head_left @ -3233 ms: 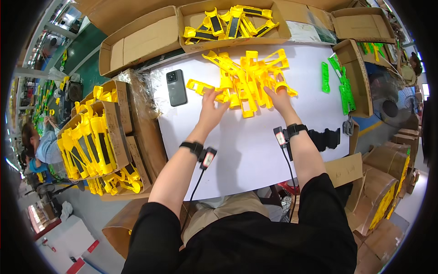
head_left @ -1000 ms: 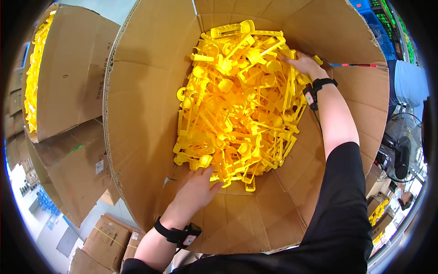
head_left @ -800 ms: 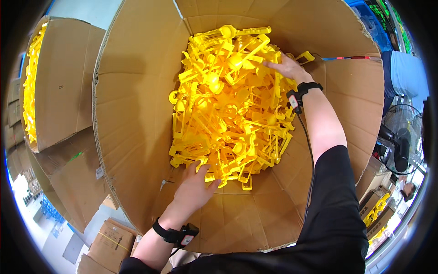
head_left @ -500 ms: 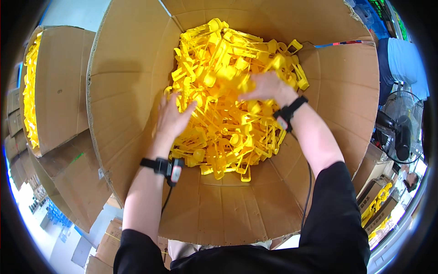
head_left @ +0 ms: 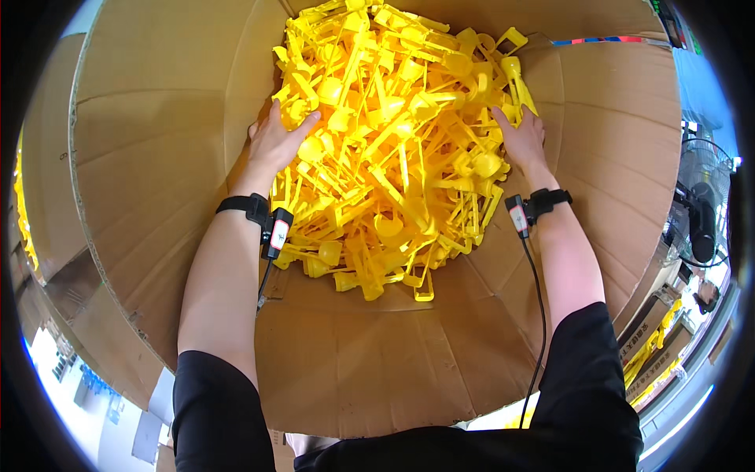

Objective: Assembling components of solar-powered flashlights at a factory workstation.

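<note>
Reaching into a big carton (head_left: 377,366), the person has both bare arms stretched forward, one down each side of a heap of yellow parts (head_left: 401,118). The parts lie jumbled against the far wall, crossing at every angle: long bars, open frames, rounded cups. One frame (head_left: 424,287) pokes out at the near edge of the heap, over the carton's bare brown bottom.

The left hand (head_left: 274,143) is open at the heap's left edge, thumb held away from the fingers, close to the carton's side wall. The right hand (head_left: 525,143) is open too, on the opposite edge, fingers pointing away from the body and thumb toward the middle. Its fingertips meet the parts there, just below a rounded part (head_left: 513,75); I can't tell whether they press on anything. Neither hand is gripping a part that I can see.

Each wrist wears a black strap, the left strap (head_left: 245,206) and the right strap (head_left: 550,202), with a small sensor and a cable. The sleeves (head_left: 586,370) are black and short.

Past the left wall stands another carton (head_left: 59,141), with yellow showing along its edge. Off to the right are a black fan (head_left: 702,220) and a smaller box (head_left: 638,340) with more yellow pieces.
</note>
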A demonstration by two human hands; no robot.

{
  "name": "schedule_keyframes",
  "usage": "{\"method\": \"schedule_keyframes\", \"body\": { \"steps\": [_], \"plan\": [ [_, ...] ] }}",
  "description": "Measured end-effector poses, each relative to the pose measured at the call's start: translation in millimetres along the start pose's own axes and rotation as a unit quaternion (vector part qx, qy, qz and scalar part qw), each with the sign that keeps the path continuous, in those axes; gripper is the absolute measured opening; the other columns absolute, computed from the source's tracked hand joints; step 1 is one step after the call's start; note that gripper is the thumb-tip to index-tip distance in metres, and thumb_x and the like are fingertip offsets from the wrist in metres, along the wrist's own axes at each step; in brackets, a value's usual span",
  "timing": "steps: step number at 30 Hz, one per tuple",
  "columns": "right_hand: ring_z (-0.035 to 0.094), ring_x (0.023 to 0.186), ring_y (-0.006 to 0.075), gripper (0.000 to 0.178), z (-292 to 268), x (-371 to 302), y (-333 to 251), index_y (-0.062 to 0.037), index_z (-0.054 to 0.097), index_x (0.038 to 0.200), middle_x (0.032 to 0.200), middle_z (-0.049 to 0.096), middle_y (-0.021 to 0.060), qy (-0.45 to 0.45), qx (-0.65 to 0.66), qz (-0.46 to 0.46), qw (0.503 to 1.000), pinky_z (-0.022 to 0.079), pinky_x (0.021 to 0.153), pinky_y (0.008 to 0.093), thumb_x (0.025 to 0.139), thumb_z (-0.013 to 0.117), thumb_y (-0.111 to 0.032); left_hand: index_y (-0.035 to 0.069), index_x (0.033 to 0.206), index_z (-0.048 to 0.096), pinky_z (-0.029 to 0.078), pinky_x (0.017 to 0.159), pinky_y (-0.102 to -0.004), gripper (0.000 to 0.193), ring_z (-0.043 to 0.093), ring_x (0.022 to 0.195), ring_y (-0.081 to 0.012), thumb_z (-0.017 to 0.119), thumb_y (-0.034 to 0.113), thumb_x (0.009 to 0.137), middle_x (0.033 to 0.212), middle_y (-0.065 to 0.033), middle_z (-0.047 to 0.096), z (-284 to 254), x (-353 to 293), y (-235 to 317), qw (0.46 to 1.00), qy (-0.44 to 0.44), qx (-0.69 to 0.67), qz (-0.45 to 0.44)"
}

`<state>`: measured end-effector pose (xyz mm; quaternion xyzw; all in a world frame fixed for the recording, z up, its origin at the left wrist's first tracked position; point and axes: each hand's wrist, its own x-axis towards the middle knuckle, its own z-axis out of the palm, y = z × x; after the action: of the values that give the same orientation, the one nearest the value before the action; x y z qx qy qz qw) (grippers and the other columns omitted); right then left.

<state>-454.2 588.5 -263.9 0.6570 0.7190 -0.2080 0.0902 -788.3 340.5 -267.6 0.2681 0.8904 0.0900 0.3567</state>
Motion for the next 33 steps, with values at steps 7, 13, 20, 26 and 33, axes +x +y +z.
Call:
{"method": "schedule_keyframes", "body": {
  "steps": [7, 13, 20, 26, 33],
  "plan": [
    [0.026, 0.135, 0.0358, 0.118, 73.6, -17.7, 55.9, 0.0119, 0.01, 0.139, 0.141, 0.025, 0.0304, 0.0, 0.235, 0.149, 0.96, 0.026, 0.109, 0.0402, 0.07, 0.067, -0.064, 0.002, 0.134, 0.039, 0.032, 0.104, -0.0483, 0.099, 0.04, 0.123, -0.0431, 0.065, 0.071, 0.067, 0.128, -0.0264, 0.044, -2.0, -15.1, 10.0, 0.986, -0.029, 0.156, 0.042],
    [0.031, 0.134, 0.0281, 0.099, 41.7, -30.7, 68.4, 0.0077, 0.022, 0.142, 0.15, 0.023, 0.0171, -0.373, 0.303, 0.103, 0.871, 0.031, 0.105, 0.0346, 0.08, 0.06, -0.059, -0.006, 0.136, 0.026, 0.033, 0.105, -0.0439, 0.119, 0.036, 0.127, -0.042, 0.07, 0.072, 0.058, 0.137, -0.0275, 0.035, 9.2, -5.5, -3.4, 0.988, -0.114, 0.104, -0.027],
    [0.022, 0.139, 0.026, 0.089, 43.4, -47.9, 59.3, -0.0159, 0.017, 0.148, 0.153, 0.017, 0.0083, -0.365, 0.3, 0.16, 0.867, 0.032, 0.104, 0.0537, 0.082, 0.048, -0.068, 0.0, 0.143, -0.005, 0.021, 0.113, -0.0379, 0.126, 0.021, 0.137, -0.0349, 0.083, 0.044, 0.064, 0.146, -0.026, 0.018, 32.3, -6.4, -35.7, 0.977, -0.146, -0.153, 0.015],
    [0.013, 0.14, 0.034, 0.107, 40.6, -41.0, 35.8, -0.0245, 0.006, 0.15, 0.155, 0.005, 0.0122, -0.407, 0.285, 0.217, 0.84, 0.037, 0.099, 0.0557, 0.07, 0.047, -0.082, 0.023, 0.148, -0.01, 0.014, 0.107, -0.0608, 0.103, 0.017, 0.138, -0.0392, 0.049, 0.073, 0.079, 0.155, -0.0101, 0.012, 19.0, -9.4, -34.3, 0.861, -0.218, -0.439, -0.136],
    [0.008, 0.138, 0.0472, 0.114, 47.2, -37.7, 30.2, -0.0303, 0.0, 0.149, 0.155, -0.004, 0.0113, -0.423, 0.372, 0.288, 0.775, 0.035, 0.098, 0.061, 0.064, 0.053, -0.084, 0.026, 0.147, 0.012, 0.037, 0.094, -0.0607, 0.101, 0.037, 0.128, -0.0362, 0.062, 0.07, 0.071, 0.144, -0.0111, 0.032, 21.8, -2.2, -8.3, 0.846, -0.266, -0.402, -0.227]
  ]
}}
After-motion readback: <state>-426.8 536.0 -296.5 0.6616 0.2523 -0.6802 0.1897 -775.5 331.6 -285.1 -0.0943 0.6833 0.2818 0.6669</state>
